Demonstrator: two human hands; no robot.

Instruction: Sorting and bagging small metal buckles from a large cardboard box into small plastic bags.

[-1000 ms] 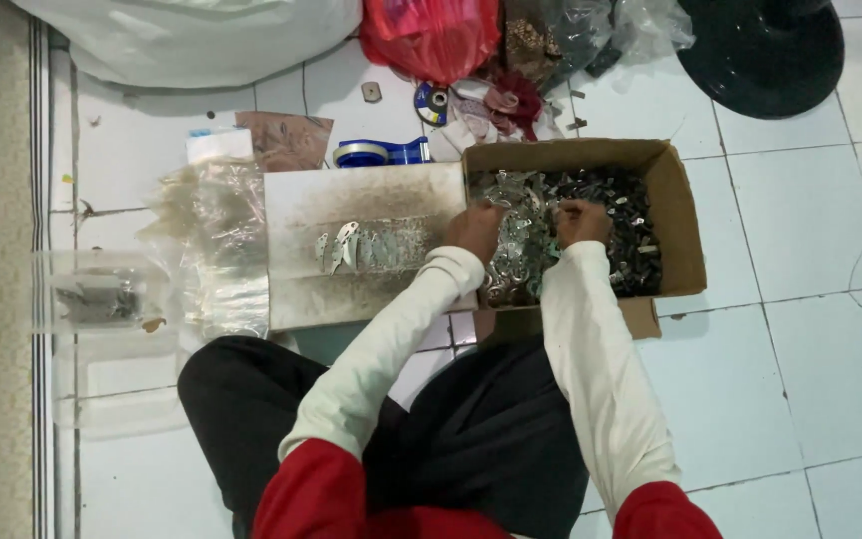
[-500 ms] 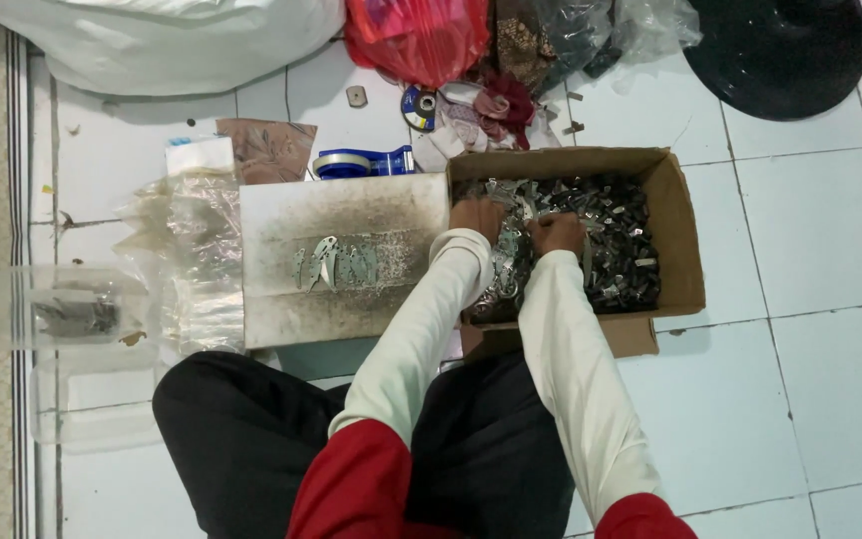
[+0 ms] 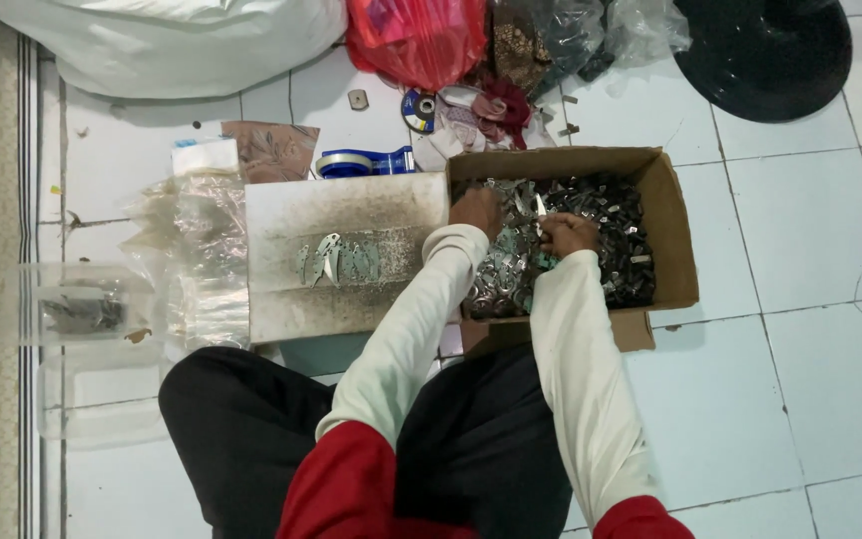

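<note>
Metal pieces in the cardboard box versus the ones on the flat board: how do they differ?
The metal pieces in the box are a deep, jumbled heap of many; the pieces on the board are a few, laid in a short flat row. The left hand and right hand are in the box heap; neither touches the board row. Both lots look like small shiny grey metal parts.

Our hands in the box

We see the open cardboard box (image 3: 670, 230) of small metal parts (image 3: 601, 230) right of the flat dusty board (image 3: 341, 215), tape dispenser (image 3: 361, 163) behind.
</note>
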